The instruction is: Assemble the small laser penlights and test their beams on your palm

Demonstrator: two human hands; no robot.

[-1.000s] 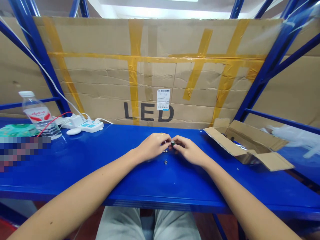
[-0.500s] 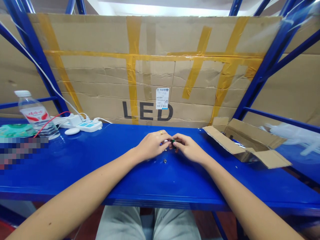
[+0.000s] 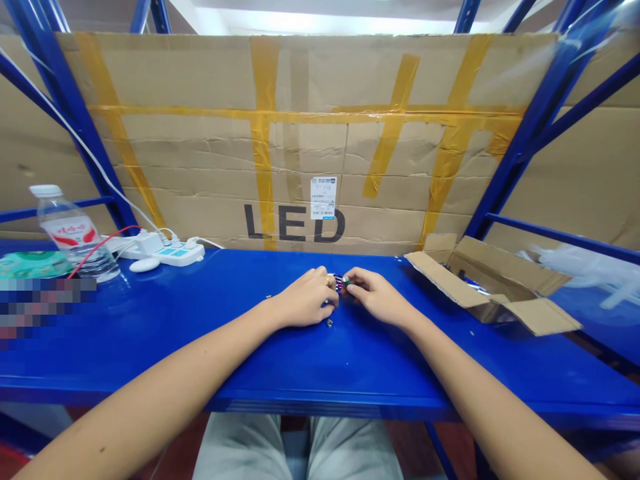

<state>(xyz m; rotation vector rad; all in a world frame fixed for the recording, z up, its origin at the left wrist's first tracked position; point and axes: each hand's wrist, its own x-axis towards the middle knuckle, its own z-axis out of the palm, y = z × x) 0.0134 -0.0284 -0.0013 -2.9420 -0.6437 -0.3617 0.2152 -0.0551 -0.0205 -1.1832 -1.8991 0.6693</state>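
Green part (image 3: 347, 283), handling: light, even fingertip pressure is called for, with the piece best steadied low over the blue tabletop (image 3: 200, 333), so that a slip would be caught close by; the green end is best left uncovered, so that alignment can be judged by eye.
Right hand (image 3: 379, 297): the green part is clamped between thumb and forefinger tips.
Left hand (image 3: 311, 299): the fingers are curled downward beside the purple piece (image 3: 339, 280); whether anything is pinched by them cannot be told.
Green part, look: a small, dark green body is shown with a pale, silvery end, its outline partly covered by the fingertips.
Green part, place: it is held between the two hands, in front of the LED-lettered cardboard (image 3: 200, 167).
Purple piece: a glossy shine is given off (whether it is joined to the green part cannot be made out).
Loose metal piece (image 3: 329, 323): it is seen on the tabletop, just below the left fingers.
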